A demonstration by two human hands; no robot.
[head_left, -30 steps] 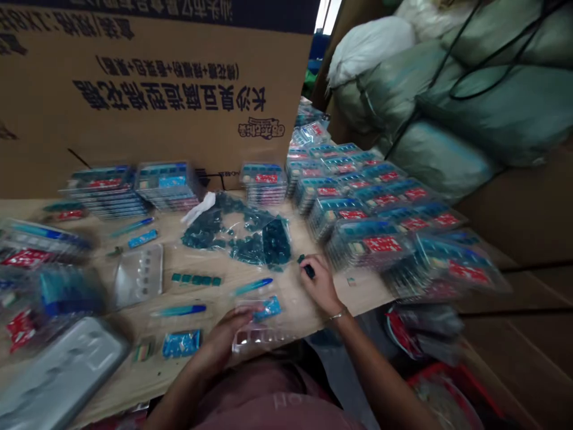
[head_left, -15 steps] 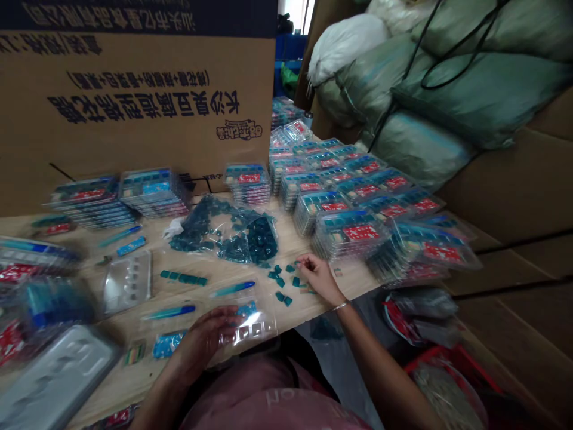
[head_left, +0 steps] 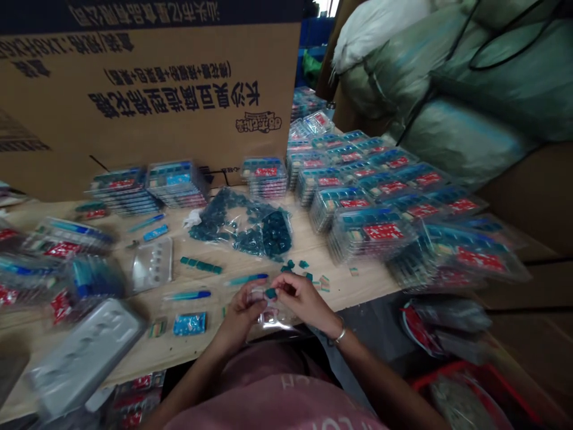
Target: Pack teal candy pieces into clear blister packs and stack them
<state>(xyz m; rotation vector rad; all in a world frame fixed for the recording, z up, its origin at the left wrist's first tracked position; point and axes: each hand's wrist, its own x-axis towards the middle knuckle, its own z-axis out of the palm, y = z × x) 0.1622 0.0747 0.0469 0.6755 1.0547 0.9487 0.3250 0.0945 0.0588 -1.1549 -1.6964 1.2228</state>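
My left hand (head_left: pixel 244 312) grips a clear plastic tray (head_left: pixel 273 316) with square hollows, close to my body at the table's front edge. Between the thumb and fingers of my right hand (head_left: pixel 302 298) is a small dark teal square piece (head_left: pixel 271 292), held over the tray. Loose teal pieces (head_left: pixel 304 264) lie just beyond my right hand, beside a few small striped cards (head_left: pixel 324 282). A blue pen (head_left: pixel 245 279) rests behind the tray. Farther back spreads an open clear bag of teal pieces (head_left: pixel 275 233).
Stacks of filled clear packs (head_left: pixel 371 233) cover the right side. A large cardboard box (head_left: pixel 179 119) stands at the back. To the left are a row of teal pieces (head_left: pixel 201 265), a blue packet (head_left: pixel 190 323), and a stack of empty trays (head_left: pixel 89 352).
My right hand has moved left from the loose pieces to the tray, bringing a teal piece. My left hand has shifted its hold on the tray. The view has turned slightly left.
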